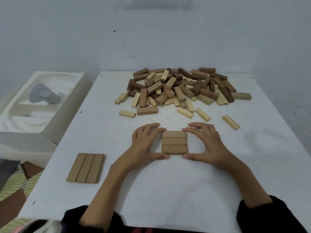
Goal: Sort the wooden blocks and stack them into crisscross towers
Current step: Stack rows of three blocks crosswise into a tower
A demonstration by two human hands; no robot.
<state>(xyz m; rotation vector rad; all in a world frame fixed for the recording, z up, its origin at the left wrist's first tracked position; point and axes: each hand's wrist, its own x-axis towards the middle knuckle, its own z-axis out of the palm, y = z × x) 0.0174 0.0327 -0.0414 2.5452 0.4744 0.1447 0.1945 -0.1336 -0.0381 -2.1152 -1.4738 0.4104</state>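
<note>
Squaring a row of three blocks (174,142) in the middle of the surface (168,190).
In the head view, your left hand (146,143) and right hand (207,143) both grasp the row, with thumbs on its near edge and fingers (151,126) curled at its far corners. Squeeze evenly from both sides so the seams close and the ends sit flush; a crooked base would likely lean later. The blocks are mid-brown and lie flat, crosswise to you. A matching trio (86,168) lies to your left, and the mixed pile (181,86) is beyond.
</note>
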